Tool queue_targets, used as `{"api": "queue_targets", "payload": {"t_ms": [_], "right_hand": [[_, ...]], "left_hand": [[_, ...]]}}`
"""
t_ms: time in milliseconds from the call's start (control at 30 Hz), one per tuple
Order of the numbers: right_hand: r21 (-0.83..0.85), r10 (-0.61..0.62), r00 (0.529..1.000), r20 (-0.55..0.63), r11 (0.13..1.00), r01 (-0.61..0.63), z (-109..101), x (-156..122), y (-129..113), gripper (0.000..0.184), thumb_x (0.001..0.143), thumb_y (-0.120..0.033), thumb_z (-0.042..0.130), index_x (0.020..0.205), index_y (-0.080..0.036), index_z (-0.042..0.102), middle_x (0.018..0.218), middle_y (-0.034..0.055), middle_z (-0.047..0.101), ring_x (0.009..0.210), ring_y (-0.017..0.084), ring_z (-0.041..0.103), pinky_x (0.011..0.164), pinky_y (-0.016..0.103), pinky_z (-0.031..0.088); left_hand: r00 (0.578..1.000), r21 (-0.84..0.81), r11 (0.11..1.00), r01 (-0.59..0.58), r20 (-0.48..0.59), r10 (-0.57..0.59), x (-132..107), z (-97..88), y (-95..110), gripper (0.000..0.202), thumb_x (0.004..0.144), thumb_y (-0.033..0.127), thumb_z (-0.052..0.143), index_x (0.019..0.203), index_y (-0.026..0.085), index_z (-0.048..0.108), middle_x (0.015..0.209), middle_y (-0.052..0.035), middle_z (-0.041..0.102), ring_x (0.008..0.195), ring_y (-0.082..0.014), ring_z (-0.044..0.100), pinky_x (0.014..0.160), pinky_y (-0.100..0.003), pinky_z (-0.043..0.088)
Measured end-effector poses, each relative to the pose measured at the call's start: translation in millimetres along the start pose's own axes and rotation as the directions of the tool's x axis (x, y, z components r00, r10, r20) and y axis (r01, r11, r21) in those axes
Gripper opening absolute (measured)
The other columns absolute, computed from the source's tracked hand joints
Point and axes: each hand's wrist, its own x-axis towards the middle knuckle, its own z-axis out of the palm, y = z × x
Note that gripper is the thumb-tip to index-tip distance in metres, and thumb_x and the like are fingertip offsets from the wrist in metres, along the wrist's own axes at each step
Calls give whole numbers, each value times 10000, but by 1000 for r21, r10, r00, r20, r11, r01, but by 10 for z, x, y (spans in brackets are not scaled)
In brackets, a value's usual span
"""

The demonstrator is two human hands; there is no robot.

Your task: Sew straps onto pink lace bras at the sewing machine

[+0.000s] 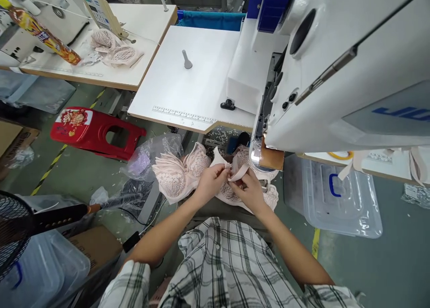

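Pale pink lace bras (174, 176) lie bunched over my lap, just under the front edge of the sewing table. My left hand (213, 179) pinches the edge of one bra near its upper cup. Close beside it, my right hand (248, 189) grips a pale pink strap (239, 173) that loops up between the two hands. The fingertips almost meet, and exactly where strap and bra touch is too small to tell. To the right of my hands hangs the sewing machine's arm end (264, 158), with lace partly hidden behind it.
The white sewing table (188, 93) is ahead, the large machine head (336, 75) at upper right. A red stool (97, 131) stands left, a lidded plastic bin (339, 196) right. At lower left are a racket-shaped mesh tool (57, 218) and boxes. A drink bottle (43, 32) leans on the neighbouring table.
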Motion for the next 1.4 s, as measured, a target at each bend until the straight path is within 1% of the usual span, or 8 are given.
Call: {"api": "queue_targets", "payload": {"t_ms": [100,267,467,733,833,967,1100,1400], "right_hand": [[-89,-28,1000,-1,996,28,-141,3,-15,249,917,-425,553,929,-225,700,689,39,632,599,183,563,577,319,474],[-160,-73,995,65,984,83,-230,100,-43,352,964,-342,440,1183,-227,690,1005,98,736,668,189,618,587,315,474],[-74,-11,998,63,997,16,-247,112,-4,275,951,-348,478,1016,-241,723,808,60,732,656,190,632,551,290,470],[-163,-241,965,102,953,255,-343,53,113,284,951,-285,480,891,-267,757,971,68,760,853,203,699,759,336,555],[-315,-219,975,35,924,219,-826,137,356,298,946,-264,441,972,-245,738,998,89,743,919,224,680,824,366,545],[-637,-3,935,-356,733,-240,-1859,423,697,406,864,-95,400,1193,-127,637,1170,190,673,1103,293,604,914,434,478],[-818,240,965,-105,531,-222,-2436,664,776,320,874,-160,552,1169,-76,643,1064,222,678,997,312,625,790,378,450],[-555,191,978,-79,807,-202,-1914,-369,166,251,878,-391,585,1028,-196,636,757,103,624,550,184,565,478,332,407]], "left_hand": [[1000,64,998,-7,-6,8,-27,-27,49,310,897,364,512,640,193,478,586,31,447,607,-127,419,578,-249,316],[988,157,985,-65,149,42,-68,-86,176,265,955,342,421,815,180,576,709,1,555,637,-139,461,583,-254,326],[989,86,996,-17,150,4,-117,-85,295,288,944,365,445,877,174,651,731,-6,603,662,-147,503,594,-247,365],[998,79,996,-30,66,24,-25,14,309,376,919,496,429,720,197,543,643,5,532,641,-154,495,590,-256,379],[996,153,985,-84,40,79,25,-11,262,362,913,482,417,697,209,516,614,7,519,613,-156,473,569,-260,354],[985,253,956,-146,122,118,56,-38,232,409,897,481,412,580,228,358,519,33,373,520,-140,394,522,-263,282],[978,235,961,-146,180,105,8,-22,334,357,907,443,412,644,210,475,570,12,477,557,-150,453,546,-261,323],[977,-136,982,133,186,-107,-15,-151,438,388,901,537,519,752,190,605,590,20,518,546,-132,468,541,-255,385]]}}
